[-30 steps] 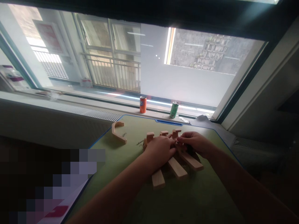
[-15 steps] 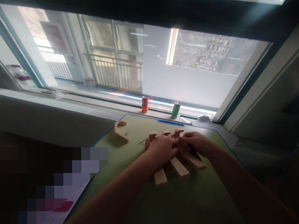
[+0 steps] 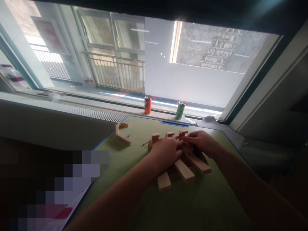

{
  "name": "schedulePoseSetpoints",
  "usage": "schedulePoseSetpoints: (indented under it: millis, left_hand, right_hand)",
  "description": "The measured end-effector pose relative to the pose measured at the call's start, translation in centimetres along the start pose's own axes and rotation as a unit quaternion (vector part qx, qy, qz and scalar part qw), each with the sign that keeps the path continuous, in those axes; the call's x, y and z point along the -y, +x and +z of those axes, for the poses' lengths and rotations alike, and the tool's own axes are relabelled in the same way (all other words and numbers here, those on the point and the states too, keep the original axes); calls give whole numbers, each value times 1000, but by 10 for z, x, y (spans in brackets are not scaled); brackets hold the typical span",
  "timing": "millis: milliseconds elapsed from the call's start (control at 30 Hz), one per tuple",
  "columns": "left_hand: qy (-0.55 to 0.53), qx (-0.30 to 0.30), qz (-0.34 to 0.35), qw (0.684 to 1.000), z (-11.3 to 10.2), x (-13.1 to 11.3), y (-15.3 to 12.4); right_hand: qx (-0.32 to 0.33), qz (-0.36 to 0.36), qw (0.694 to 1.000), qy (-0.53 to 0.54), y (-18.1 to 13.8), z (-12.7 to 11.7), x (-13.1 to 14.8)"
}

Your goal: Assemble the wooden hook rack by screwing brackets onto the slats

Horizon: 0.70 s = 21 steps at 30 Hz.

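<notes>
Window-lit green desk (image 3: 141,126) carries three hooked wooden pieces (image 3: 184,170)

All three are pale, smooth and narrow, lying side by side in the desk's far half, between its left and right edges. Flat, squared near ends point back toward the person; the far ends rise into short hooks. Their middles are largely hidden under the hands.

The left hand (image 3: 166,150) lies back up across the left and middle pieces, its fingers bent toward the right one; its palm is out of sight, so I cannot tell if it grips. The right hand (image 3: 203,141) has thumb and fingertips drawn close together just below the right piece's hook; whether they pinch something there is too small to tell.

Close to the desk's far left corner lies a separate curved wooden piece (image 3: 124,139), bent round like a bracket, with a thin metal bit (image 3: 129,136) just beside it. Another thin rod (image 3: 145,144) pokes out left of the left hand.

Blue trim runs along the desk's edges, and a blue slot (image 3: 174,124) is set into the far one. Beyond it, an orange can (image 3: 147,106) and a green can (image 3: 180,110) stand upright on the windowsill (image 3: 136,111). Grey cloth (image 3: 211,124) is bunched by the far right corner. Behind, a wide window (image 3: 192,85) shows railings and a pale wall.
</notes>
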<state>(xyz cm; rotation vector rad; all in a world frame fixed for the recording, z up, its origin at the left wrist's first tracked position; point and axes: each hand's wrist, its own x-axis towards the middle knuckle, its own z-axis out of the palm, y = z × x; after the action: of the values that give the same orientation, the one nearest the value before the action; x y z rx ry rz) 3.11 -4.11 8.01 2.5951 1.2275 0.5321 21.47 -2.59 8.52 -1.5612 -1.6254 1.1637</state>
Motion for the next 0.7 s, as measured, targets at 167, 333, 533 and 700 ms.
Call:
schedulePoseSetpoints:
  millis: [167,333,533,700]
  left_hand:
    - [7,11,-11,1000,1,0,1]
    - [14,5,-3,1000,0,-1,0]
    - [4,-2,-19,1000,-1,-3,-1]
    - [-33,12,-2,999,-3,-1,-2]
  right_hand:
    - [50,20,998,34,-5,1,0]
    - [86,26,990,106,-3,0,-1]
    - [45,64,992,104,1,-3,-4]
    - [54,42,996,56,1,-6,-9]
